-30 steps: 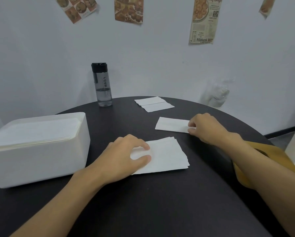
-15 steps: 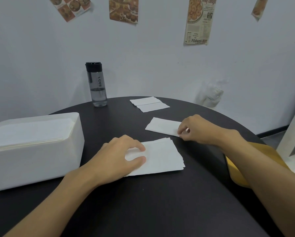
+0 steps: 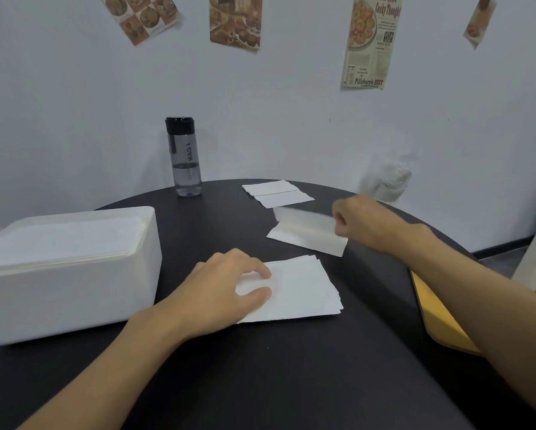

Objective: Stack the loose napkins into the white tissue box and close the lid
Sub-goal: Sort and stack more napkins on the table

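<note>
Head view: the stack of napkins lies flat on the black round table, right in front of me, its edges a bit fanned at the right end. My left hand rests on the stack's left end, fingers arched and relaxed. The thumb tip and fingertips are down on the top sheet, not wrapped round it.

Just beyond the stack, my right hand is closed in a pinch on the right end of a single napkin. That end is held up off the table, and the sheet is blurred along its far edge. I cannot tell whether its near left corner touches the tabletop.

Farther back, near the table's far edge, two more napkins lie flat and overlap.

The white tissue box stands at my left, well apart from the loose sheets. Its top shows a flat pale surface; I cannot tell whether that is the lid or paper.

A clear water bottle with a black cap stands upright at the far edge, between the box and the far napkins. A yellow-brown flat thing shows past the table's right side, partly behind my right forearm. Food posters hang on the pale wall.
</note>
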